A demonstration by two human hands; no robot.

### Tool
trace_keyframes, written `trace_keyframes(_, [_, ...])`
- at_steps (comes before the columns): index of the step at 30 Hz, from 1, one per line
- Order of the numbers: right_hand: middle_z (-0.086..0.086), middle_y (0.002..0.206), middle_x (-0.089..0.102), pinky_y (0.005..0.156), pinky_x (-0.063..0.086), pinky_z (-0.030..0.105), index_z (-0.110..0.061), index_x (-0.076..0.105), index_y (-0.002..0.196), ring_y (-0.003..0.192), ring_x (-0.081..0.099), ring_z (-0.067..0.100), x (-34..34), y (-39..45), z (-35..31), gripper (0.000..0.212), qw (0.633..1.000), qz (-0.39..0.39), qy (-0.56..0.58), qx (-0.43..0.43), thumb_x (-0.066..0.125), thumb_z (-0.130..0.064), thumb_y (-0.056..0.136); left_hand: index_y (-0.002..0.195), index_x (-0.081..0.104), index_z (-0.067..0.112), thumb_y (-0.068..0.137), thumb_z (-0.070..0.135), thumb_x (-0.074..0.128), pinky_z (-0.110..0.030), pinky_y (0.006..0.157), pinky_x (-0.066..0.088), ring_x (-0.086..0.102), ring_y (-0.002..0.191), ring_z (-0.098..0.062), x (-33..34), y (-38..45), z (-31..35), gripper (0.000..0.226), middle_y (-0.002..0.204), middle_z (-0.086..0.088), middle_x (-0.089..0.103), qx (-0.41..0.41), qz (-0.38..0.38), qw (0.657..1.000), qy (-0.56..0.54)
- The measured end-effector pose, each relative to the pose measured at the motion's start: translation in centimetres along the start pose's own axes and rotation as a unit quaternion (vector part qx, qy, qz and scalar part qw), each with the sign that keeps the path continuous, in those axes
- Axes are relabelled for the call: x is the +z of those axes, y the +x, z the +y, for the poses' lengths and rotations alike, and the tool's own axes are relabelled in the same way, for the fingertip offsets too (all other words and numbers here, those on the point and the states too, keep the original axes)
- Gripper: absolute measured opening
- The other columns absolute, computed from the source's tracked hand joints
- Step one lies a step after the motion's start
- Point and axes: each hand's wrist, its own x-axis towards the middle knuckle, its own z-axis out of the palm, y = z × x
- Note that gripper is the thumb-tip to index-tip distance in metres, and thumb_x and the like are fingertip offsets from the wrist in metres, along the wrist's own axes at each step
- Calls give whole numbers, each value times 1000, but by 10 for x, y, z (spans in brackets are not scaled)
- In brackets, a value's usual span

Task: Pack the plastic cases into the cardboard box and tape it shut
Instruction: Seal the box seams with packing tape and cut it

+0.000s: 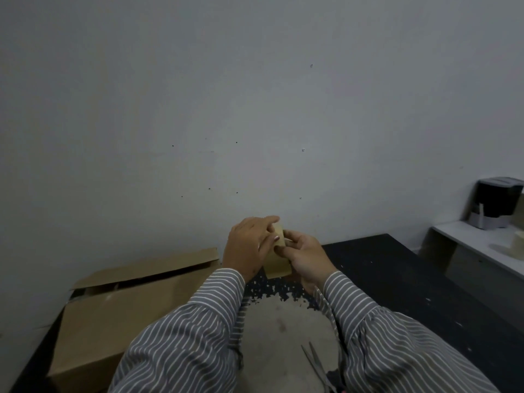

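Observation:
A brown cardboard box (119, 316) lies on the dark table at the lower left, its top flaps folded down but gaping a little along the far edge. No plastic cases are visible. Both hands hold a roll of tan packing tape (278, 263) up in front of the wall, right of the box. My left hand (249, 245) covers the roll's left side, fingertips on its upper edge. My right hand (304, 258) grips the roll from the right, thumb and fingers pinching near the top. Much of the roll is hidden behind the hands.
Scissors (319, 364) lie on the worn pale patch of the black table (397, 279) near the front edge, between my sleeves. A white shelf (479, 245) at the right carries a black-and-grey appliance (494, 202) and a pale roll (519, 245).

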Motion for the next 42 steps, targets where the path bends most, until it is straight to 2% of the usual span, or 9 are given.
trace_keyframes(5, [-6, 95, 66, 70, 44, 19, -20, 57, 117, 85, 59, 4, 0, -4, -5, 34, 999, -31, -20, -29, 52, -1, 90, 99, 72, 8, 86, 18, 63, -26, 75, 42, 56, 87, -22, -1, 2, -10, 19, 93, -9, 66, -8, -19, 999, -24])
trace_keyframes(15, [-2, 101, 62, 94, 46, 37, -19, 63, 106, 85, 54, 4, 1, 1, 0, 26, 1000, -21, -15, -1, 52, -2, 90, 69, 70, 13, 82, 27, 48, -27, 63, 49, 63, 58, -17, 1, 7, -7, 29, 68, 0, 71, 75, 16, 993, 90])
trace_keyframes(21, [-1, 105, 58, 59, 45, 5, -7, 56, 123, 82, 53, -2, -2, 7, 3, 32, 997, -17, -68, -12, 49, -2, 92, 60, 66, 18, 81, 27, 43, -22, 59, 46, 60, 49, -13, 6, 7, -2, 33, 57, 5, 67, 106, 27, 974, 199])
trace_keyframes(25, [9, 118, 61, 86, 40, 25, -7, 51, 128, 101, 51, 17, -5, 10, 5, 38, 996, -2, -90, 9, 54, -6, 90, 60, 66, 18, 80, 27, 42, -21, 57, 46, 59, 47, -12, 11, 6, -6, 33, 55, 5, 66, 108, 23, 971, 210])
trace_keyframes(30, [12, 126, 60, 89, 41, 31, -6, 54, 126, 98, 53, 16, -5, 16, 8, 37, 997, 20, -77, 6, 58, -11, 89, 68, 66, 14, 83, 24, 49, -21, 54, 43, 60, 54, -15, 19, 6, -12, 25, 64, 1, 66, 68, 12, 989, 129])
trace_keyframes(32, [9, 117, 64, 91, 45, 34, -5, 56, 123, 84, 53, 8, -8, 19, 8, 35, 998, 35, -52, 4, 59, -13, 89, 91, 67, 11, 87, 15, 56, -19, 66, 40, 58, 73, -15, 19, 9, -13, 12, 82, -1, 65, 23, -2, 999, 33])
trace_keyframes(35, [-6, 91, 61, 77, 46, 24, -5, 58, 120, 75, 49, -1, -11, 22, 8, 32, 997, 44, -57, -7, 58, -15, 89, 128, 53, 13, 89, 11, 57, -22, 82, 45, 49, 90, -11, 15, 19, -17, 39, 101, 2, 51, -52, -44, 997, -47])
trace_keyframes(38, [-1, 95, 60, 63, 39, 13, -6, 61, 116, 75, 50, -4, -9, 26, 10, 28, 996, 45, -73, -27, 57, -16, 90, 118, 62, 8, 88, 13, 59, -27, 90, 49, 51, 97, -11, 14, 23, -22, 30, 115, -3, 50, -85, -55, 993, -59])
trace_keyframes(42, [0, 97, 60, 73, 44, 22, -7, 62, 114, 76, 50, -4, -7, 28, 10, 26, 996, 41, -71, -31, 57, -16, 90, 95, 71, 9, 87, 14, 61, -32, 83, 51, 60, 91, -19, 16, 20, -21, 14, 100, -5, 66, -96, -24, 993, -56])
